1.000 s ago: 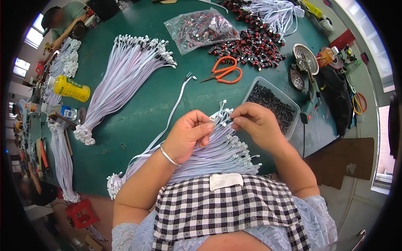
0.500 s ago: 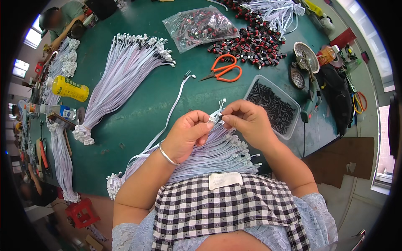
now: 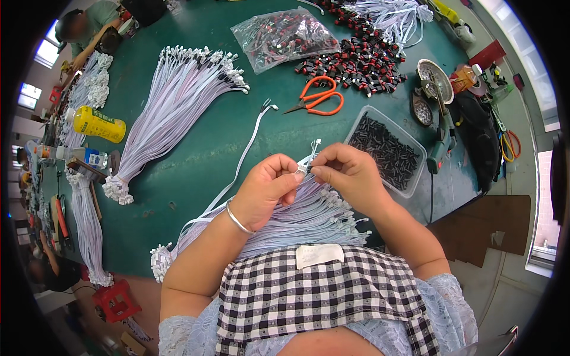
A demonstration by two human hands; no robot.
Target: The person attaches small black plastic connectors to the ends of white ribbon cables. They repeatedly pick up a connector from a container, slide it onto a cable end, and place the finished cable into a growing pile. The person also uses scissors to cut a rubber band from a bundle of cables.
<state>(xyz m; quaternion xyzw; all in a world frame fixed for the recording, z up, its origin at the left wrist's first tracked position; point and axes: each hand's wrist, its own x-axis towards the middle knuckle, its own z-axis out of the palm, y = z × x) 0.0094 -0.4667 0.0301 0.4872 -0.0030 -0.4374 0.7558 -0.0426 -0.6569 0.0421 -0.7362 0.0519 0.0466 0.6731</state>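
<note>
My left hand (image 3: 270,187) is closed in a pinch on the end of a white flat cable, with its white connector (image 3: 302,169) showing at the fingertips. My right hand (image 3: 347,175) pinches right beside it, fingertips close to the connector. A small dark bit shows there, but what these fingers hold is mostly hidden. Thin wire ends (image 3: 315,145) stick up between the hands. Under both hands lies a bundle of white flat cables (image 3: 285,222). One loose cable (image 3: 244,151) runs off it, up the green table, to split dark-tipped wires and a small white end.
Orange-handled scissors (image 3: 320,98) lie beyond my hands. A clear tray (image 3: 423,161) of short black tubes stands right, near a green-handled tool (image 3: 440,151). Red-and-black connectors (image 3: 368,68) and a plastic bag (image 3: 279,41) are behind. Leftward are a cable bundle (image 3: 172,107) and yellow bottle (image 3: 98,124).
My right hand's fingertips have shifted slightly left, closer to the connector. The left hand has hardly moved and keeps its pinch.
</note>
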